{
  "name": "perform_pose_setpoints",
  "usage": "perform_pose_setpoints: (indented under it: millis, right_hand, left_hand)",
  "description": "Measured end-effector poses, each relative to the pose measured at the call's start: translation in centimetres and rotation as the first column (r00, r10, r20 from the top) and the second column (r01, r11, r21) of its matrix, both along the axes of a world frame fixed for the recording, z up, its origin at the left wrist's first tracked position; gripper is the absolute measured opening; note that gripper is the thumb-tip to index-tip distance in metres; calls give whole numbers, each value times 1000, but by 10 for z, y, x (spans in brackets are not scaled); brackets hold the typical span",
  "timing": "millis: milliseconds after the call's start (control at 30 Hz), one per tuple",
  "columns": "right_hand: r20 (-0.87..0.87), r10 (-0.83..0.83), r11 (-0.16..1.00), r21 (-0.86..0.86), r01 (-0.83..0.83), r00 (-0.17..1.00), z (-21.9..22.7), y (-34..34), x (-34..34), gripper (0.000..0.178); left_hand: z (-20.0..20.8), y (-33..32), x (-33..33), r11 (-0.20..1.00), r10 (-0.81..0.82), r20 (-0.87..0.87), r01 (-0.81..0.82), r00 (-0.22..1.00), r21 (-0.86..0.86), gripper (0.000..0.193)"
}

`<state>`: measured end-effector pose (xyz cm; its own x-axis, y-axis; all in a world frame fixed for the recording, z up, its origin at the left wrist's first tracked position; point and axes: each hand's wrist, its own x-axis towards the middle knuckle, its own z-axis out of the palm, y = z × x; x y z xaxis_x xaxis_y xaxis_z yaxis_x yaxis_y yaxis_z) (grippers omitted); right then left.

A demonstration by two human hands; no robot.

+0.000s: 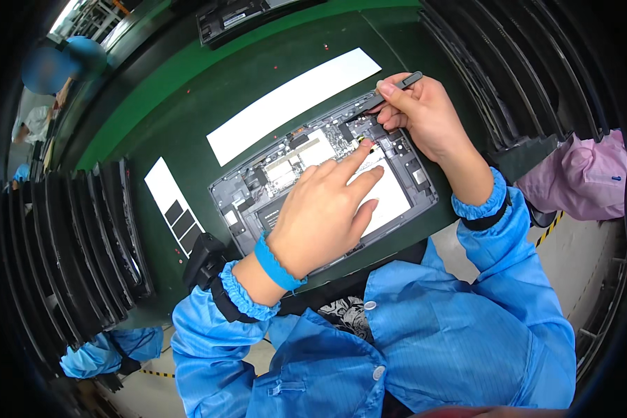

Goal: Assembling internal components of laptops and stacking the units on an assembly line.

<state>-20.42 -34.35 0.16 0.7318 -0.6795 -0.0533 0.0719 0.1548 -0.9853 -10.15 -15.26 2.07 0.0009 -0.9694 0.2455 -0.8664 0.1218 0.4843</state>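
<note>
An opened laptop base [411,216] lies on the green table in front of me, its circuit board and inner parts exposed. My left hand [324,202] reaches over it with the fingers apart, holding nothing. Its index fingertip rests near a small yellow-and-black spot on the board, right of the middle. Above the base's far right part, my right hand [425,115] pinches a slim dark grey tool [410,79]. The tool's exact kind is unclear, and its lower end is partly hidden by the fingers. White areas and a dark battery label show around my left hand.
A long white strip [292,97] lies beyond the base. To its left is a white card with dark squares [162,188]. Stacks of dark panels stand at left [83,244] and right [508,70]. Another dark laptop part [244,21] sits at the back. A pink sleeve [578,177] shows at right.
</note>
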Motion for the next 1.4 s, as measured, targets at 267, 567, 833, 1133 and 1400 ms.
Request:
perform_pose_setpoints:
  millis: [267,567,833,1133,1400]
  right_hand:
    - [27,-23,1000,20,23,999,1,1,1,20]
    - [47,-11,1000,28,9,999,0,1,0,19]
    - [149,-133,986,-78,146,980,5,14,2,28]
    - [-99,-260,830,-532,170,960,9,29,-52,33]
    - [-119,-56,892,-452,-4,991,1,69,-57,42]
  left_hand:
    - [0,-2,1,1000,-10,-36,10,999,-1,35]
    - [-1,-2,-7,996,90,180,-93,980,8,46]
    - [-5,-4,-9,988,154,168,-156,974,2,57]
    - [31,115,-20,774,617,-333,-627,713,91,48]
    - [-8,140,-25,788,391,-801,-615,452,37,48]
